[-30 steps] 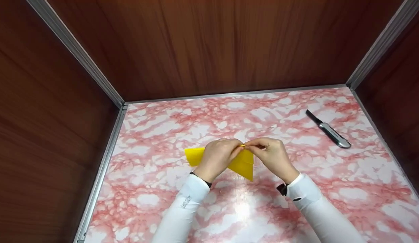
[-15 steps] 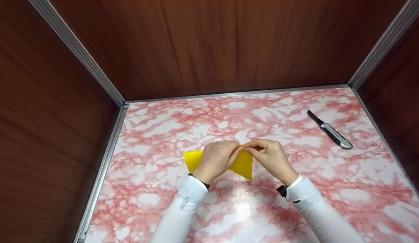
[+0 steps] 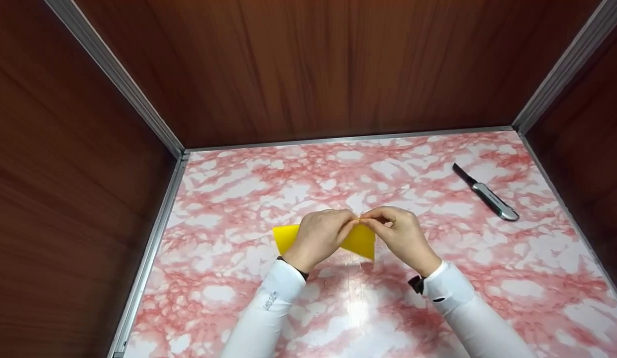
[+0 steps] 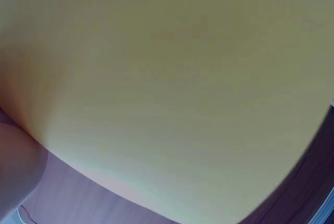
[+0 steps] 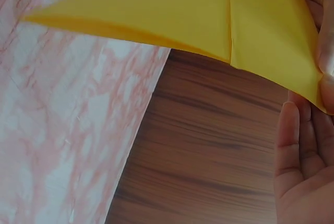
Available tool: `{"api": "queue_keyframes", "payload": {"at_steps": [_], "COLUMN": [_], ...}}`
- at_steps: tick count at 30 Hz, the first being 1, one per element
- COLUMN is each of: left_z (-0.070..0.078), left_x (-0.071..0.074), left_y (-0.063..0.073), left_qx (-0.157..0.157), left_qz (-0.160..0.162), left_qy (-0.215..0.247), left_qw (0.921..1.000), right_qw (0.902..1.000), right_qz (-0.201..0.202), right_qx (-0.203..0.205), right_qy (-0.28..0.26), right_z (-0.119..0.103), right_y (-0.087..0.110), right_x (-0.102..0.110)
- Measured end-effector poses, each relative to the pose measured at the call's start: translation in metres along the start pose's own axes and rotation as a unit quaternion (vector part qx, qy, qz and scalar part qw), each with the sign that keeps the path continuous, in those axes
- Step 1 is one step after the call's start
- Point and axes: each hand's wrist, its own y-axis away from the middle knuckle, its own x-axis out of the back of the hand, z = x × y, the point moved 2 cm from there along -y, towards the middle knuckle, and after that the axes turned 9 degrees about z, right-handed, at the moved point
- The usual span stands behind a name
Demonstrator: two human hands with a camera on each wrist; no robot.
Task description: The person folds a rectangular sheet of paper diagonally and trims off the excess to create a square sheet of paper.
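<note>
Head: I see left hand [image 3: 319, 237] and right hand [image 3: 405, 241] pinching paper [image 3: 360, 242], lower centre | knife [image 3: 485, 192], upper right, only here | right wrist adds fold [image 5: 230, 23], upper right

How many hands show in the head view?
2: the left hand and, beside it, the right hand, both pinching the far edge of the yellow sheet.

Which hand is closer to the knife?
The right hand. It's left of the knife and a bit nearer the person, not touching it. The left hand is farther left, on the right hand's other side.
</note>
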Motion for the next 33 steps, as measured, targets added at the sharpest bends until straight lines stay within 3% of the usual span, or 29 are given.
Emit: {"api": "queue_keyframes", "payload": {"at_steps": [10, 15, 21, 27, 33], "left_z": [-0.002, -0.005, -0.006, -0.005, -0.003], "left_x": [0.002, 0.006, 0.010, 0.016, 0.018], "left_y": [0.001, 0.003, 0.004, 0.003, 0.000], "left_qx": [0.023, 0.030, 0.014, 0.011, 0.008], "left_qz": [-0.011, -0.011, -0.007, -0.010, -0.021], "left_qy": [0.026, 0.028, 0.020, 0.011, 0.007], "left_qw": [0.9993, 0.9991, 0.9997, 0.9998, 0.9997], "right_qw": [0.9990, 0.9990, 0.9997, 0.9919, 0.9888], "right_qz": [0.010, 0.020, -0.014, -0.062, -0.055], "right_qx": [0.040, 0.036, -0.019, -0.104, -0.125], "right_qy": [0.018, 0.019, -0.012, -0.038, -0.059], "right_z": [0.000, 0.001, 0.004, 0.010, 0.012], "right_y": [0.001, 0.001, 0.000, 0.000, 0.000], "right_x": [0.001, 0.004, 0.004, 0.004, 0.002]}}
